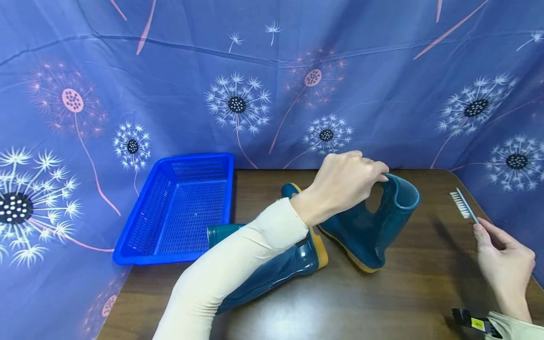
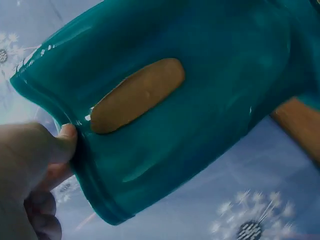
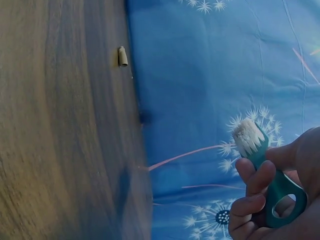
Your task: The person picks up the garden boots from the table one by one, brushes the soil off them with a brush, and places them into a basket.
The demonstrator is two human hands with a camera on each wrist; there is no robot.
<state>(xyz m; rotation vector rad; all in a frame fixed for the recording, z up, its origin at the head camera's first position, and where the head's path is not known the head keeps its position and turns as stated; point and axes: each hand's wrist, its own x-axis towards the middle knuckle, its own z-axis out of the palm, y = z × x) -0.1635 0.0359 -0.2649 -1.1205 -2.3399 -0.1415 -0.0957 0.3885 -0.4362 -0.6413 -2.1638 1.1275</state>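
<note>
My left hand [image 1: 346, 182] pinches the top rim of a teal rubber boot [image 1: 365, 236] with a yellowish sole, holding it tilted over the table. An oval cut-out goes through the shaft, and brown shows through it. In the left wrist view the thumb lies on the rim of the boot [image 2: 215, 100]. Under my left forearm a second rubber boot [image 1: 272, 271] lies on its side, partly hidden by the sleeve. Off to the right, my right hand [image 1: 505, 259] grips a scrub brush [image 3: 260, 150], which has white bristles and a teal handle with a loop. The brush is apart from both boots.
A blue plastic basket [image 1: 191, 212] sits at the left of the brown wooden table [image 1: 408, 302]. Blue dandelion-patterned cloth [image 1: 272, 118] hangs along the back and sides. Near the table's edge lies a small tan piece [image 3: 123, 56].
</note>
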